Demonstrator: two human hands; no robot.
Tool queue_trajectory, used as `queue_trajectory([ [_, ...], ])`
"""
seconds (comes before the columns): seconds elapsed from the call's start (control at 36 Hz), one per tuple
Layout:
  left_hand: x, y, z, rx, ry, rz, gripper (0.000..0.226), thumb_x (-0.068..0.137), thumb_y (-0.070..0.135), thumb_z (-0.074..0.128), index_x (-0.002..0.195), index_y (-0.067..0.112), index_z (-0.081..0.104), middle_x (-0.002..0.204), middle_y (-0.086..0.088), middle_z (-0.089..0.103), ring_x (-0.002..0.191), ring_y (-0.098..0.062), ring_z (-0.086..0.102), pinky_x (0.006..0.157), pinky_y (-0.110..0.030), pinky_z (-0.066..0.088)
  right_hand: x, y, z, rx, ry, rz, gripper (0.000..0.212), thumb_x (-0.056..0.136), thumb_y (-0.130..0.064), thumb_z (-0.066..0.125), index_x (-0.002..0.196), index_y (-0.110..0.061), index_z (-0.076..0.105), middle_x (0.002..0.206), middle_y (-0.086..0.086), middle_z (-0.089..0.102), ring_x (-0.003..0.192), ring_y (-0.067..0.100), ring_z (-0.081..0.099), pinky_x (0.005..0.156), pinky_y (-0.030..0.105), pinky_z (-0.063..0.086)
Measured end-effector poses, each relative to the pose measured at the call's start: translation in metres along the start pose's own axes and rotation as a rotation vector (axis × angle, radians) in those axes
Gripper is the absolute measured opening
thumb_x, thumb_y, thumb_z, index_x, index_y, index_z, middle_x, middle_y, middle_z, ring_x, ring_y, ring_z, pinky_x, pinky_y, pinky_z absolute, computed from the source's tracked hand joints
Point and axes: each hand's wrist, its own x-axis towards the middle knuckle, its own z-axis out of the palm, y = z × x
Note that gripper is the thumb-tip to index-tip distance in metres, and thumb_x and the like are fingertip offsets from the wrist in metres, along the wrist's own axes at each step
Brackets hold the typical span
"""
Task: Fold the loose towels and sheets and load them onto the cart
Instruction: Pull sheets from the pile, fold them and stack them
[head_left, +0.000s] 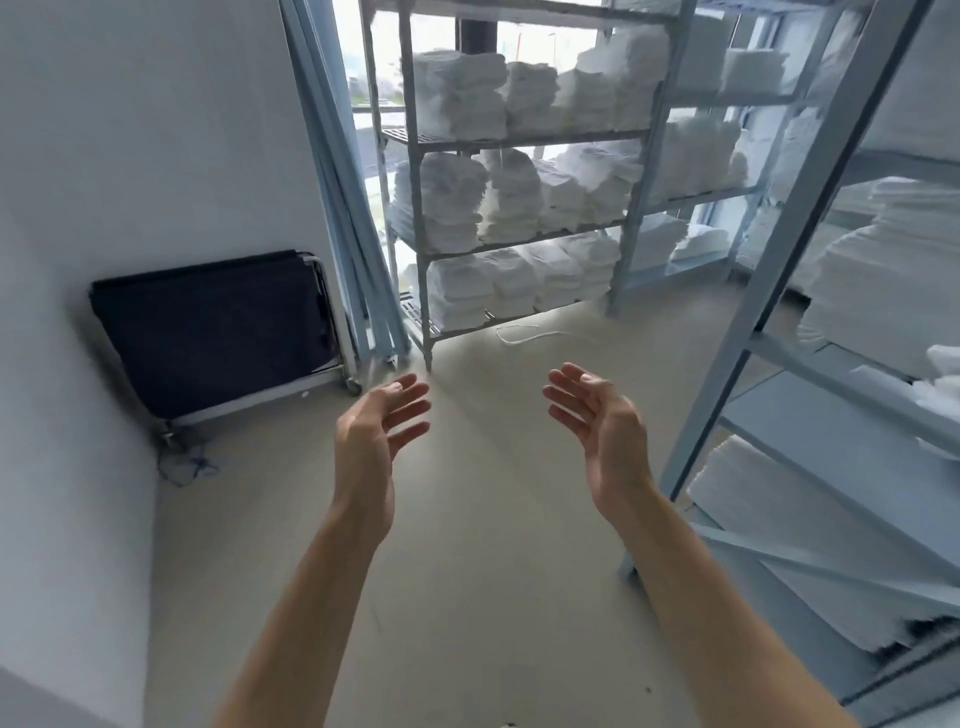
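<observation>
Reaching bare hands, left (382, 415) and right (592, 410), apart, empty | fluffy folded towels (457, 98) | metal shelving (636, 208)

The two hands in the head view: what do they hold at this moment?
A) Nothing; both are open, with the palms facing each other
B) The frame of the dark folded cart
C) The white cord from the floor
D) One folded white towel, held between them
A: the left hand and the right hand are held out over the bare floor with fingers relaxed and spread, touching nothing.
</observation>
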Motion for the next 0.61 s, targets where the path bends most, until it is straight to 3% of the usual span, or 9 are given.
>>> queue_trajectory([
  [0.31, 0.199, -0.026, 0.068, -0.016, 0.033, -0.026, 0.03, 0.1, 0.016, 0.045, 0.115, 0.003, 0.067, 0.11, -0.018, 0.073, 0.097, -0.032, 0.07, 0.092, -0.049, 0.054, 0.217, 0.031, 0.026, 0.17, -0.016, 0.019, 0.03, 0.098, -0.011, 0.043, 0.115, -0.003, 0.067, 0.116, 0.015, 0.071, 0.105, 0.028, 0.07, 0.091, 0.036, 0.053],
  [0.61, 0.372, -0.056, 0.18, -0.05, -0.066, -0.009, 0.03, 0.098, 0.013, 0.044, 0.111, 0.003, 0.069, 0.105, -0.018, 0.074, 0.098, -0.033, 0.07, 0.085, -0.042, 0.055, 0.402, 0.021, 0.018, 0.082, 0.026, -0.017, 0.029, 0.098, -0.01, 0.043, 0.108, -0.006, 0.069, 0.111, 0.015, 0.073, 0.103, 0.029, 0.07, 0.092, 0.038, 0.053],
])
